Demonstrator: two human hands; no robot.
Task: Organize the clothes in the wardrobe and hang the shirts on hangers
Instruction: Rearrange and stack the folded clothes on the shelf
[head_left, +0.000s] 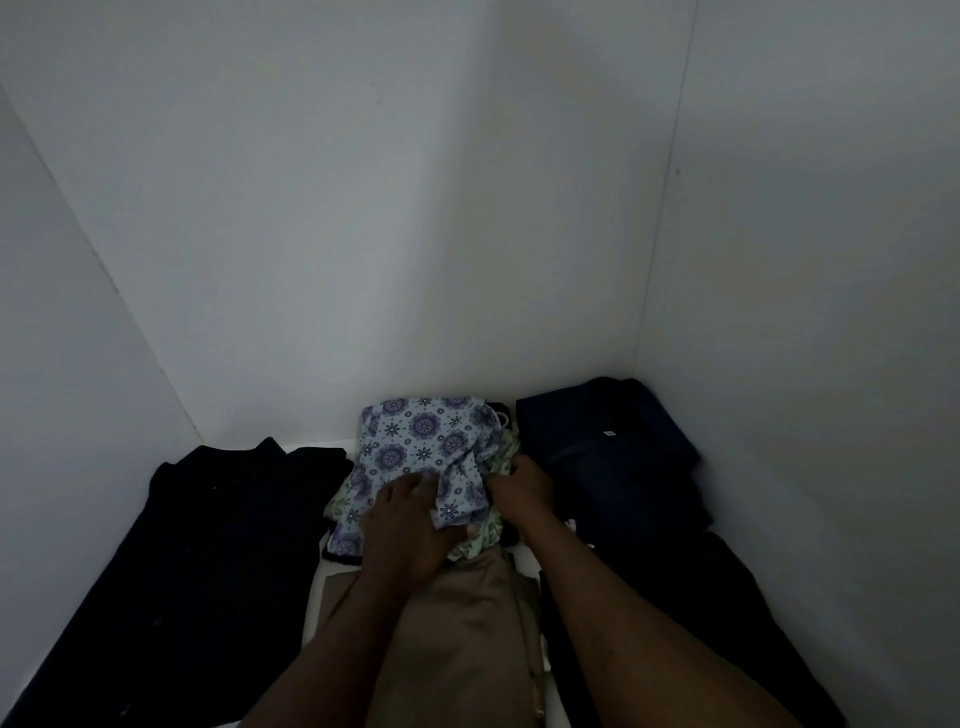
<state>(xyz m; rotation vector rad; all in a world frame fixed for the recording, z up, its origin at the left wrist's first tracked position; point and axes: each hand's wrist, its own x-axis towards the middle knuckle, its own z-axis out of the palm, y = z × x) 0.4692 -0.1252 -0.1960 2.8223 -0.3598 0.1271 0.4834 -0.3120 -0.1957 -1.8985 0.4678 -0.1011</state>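
Note:
A light blue garment with purple flower medallions (421, 441) lies crumpled on a pile in the middle of the white wardrobe shelf (332, 447). My left hand (405, 535) grips its near edge, fingers curled into the cloth. On the garment's right side, my right hand (519, 488) is closed on the same patterned cloth, next to a pale green garment (488, 535) that peeks out beneath. A tan folded garment (457, 644) lies in front, under my forearms. No hanger is in view.
A black pile of clothes (208, 561) fills the shelf's left side. Dark navy folded clothes (613, 457) sit at the back right, with more black cloth (727, 623) in front of them. White wardrobe walls (363, 208) close in on three sides.

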